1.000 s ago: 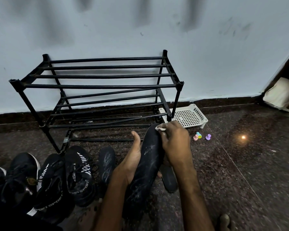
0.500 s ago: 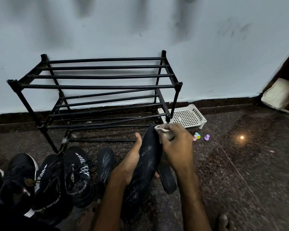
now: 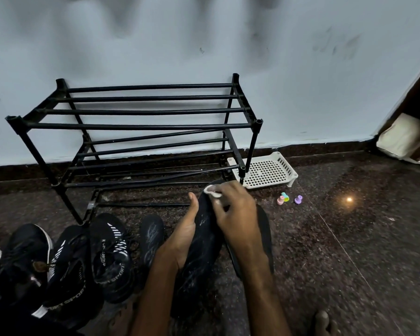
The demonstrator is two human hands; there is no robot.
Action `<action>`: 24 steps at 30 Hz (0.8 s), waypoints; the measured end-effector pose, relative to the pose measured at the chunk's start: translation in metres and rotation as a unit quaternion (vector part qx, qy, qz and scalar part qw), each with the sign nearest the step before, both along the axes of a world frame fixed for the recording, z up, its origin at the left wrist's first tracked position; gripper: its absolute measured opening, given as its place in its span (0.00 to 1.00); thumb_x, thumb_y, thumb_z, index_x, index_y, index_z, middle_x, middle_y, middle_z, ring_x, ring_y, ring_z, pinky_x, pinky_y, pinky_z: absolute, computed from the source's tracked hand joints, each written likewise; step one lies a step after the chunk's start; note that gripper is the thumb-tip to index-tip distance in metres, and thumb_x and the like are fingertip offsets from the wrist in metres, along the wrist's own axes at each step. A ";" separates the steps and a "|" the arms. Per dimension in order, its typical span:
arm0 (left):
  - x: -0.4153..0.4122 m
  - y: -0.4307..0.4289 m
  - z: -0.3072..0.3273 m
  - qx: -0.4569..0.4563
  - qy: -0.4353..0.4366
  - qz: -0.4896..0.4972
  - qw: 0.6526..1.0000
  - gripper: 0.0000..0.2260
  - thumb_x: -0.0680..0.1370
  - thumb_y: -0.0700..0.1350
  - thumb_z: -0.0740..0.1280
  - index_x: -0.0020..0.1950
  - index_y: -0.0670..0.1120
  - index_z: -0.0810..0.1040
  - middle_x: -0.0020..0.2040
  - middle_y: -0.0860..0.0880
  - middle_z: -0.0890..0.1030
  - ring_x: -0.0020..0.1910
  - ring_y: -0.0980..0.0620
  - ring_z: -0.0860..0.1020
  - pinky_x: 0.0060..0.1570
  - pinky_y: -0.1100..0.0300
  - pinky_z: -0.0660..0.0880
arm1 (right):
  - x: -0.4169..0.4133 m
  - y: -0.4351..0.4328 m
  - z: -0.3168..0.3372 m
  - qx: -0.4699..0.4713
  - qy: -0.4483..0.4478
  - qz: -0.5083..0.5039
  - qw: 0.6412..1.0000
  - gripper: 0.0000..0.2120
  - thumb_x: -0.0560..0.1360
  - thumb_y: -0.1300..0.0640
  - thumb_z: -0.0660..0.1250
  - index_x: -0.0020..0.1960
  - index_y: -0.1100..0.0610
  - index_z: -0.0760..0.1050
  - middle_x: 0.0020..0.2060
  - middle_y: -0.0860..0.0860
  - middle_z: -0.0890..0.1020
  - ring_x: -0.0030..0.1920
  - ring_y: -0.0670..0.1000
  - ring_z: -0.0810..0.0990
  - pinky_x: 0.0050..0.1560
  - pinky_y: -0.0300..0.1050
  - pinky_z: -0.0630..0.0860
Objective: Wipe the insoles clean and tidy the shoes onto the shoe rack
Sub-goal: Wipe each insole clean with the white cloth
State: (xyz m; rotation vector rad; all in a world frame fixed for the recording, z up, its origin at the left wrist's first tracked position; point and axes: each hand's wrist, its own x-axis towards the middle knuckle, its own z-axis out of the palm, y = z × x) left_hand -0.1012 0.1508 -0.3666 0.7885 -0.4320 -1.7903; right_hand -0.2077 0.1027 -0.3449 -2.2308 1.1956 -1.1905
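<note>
Okay, wiping step, judged early in the task. The person's left hand (image 3: 180, 241) held the black insole (image 3: 199, 253) tilted up off the floor, toe end toward the shoe rack (image 3: 141, 126). Its thumb lay straight along the insole's left edge and the other fingers were hidden behind, so it read as a grip from underneath. The right hand (image 3: 233, 209) had its fingers curled round a small white wipe (image 3: 212, 190), pressed on the toe end. Pale scuff streaks ran down the insole, so most of it looked not yet clean.

To do it well: brace from behind right where the wipe presses so the thin insole does not fold, use long toe-to-heel strokes rather than dabs, and turn the small wipe to a fresh face often.

A second insole (image 3: 152, 235) lay on the floor left of the left wrist, and a third insole (image 3: 264, 236) lay under the right forearm. The black shoes (image 3: 110, 258) sat bunched at lower left, none on the rack. A white tray (image 3: 264, 172) sat beside the rack's right leg.
</note>
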 end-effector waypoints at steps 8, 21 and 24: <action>0.014 0.001 -0.007 -0.035 -0.083 -0.025 0.996 0.41 0.77 0.71 0.42 0.70 0.44 0.75 0.65 0.36 0.77 0.53 0.39 0.81 0.33 0.49 0.81 | -0.034 -0.025 0.000 0.045 -0.014 -0.172 0.984 0.13 0.75 0.66 0.69 0.59 0.61 0.79 0.53 0.52 0.78 0.48 0.44 0.75 0.56 0.45 0.80; 0.016 0.001 -0.006 -0.017 -0.105 0.015 0.994 0.42 0.76 0.72 0.43 0.66 0.43 0.78 0.58 0.33 0.80 0.46 0.40 0.82 0.33 0.50 0.81 | -0.030 -0.008 -0.040 0.094 0.030 -0.136 0.986 0.11 0.70 0.68 0.72 0.52 0.60 0.82 0.48 0.52 0.80 0.45 0.51 0.79 0.50 0.32 0.71; 0.016 0.000 -0.006 -0.018 -0.122 0.004 0.992 0.41 0.77 0.71 0.42 0.65 0.42 0.79 0.56 0.31 0.80 0.43 0.41 0.83 0.31 0.50 0.80 | -0.031 -0.013 -0.029 0.056 -0.035 -0.153 0.986 0.11 0.70 0.68 0.73 0.52 0.60 0.82 0.46 0.51 0.80 0.42 0.49 0.80 0.48 0.36 0.78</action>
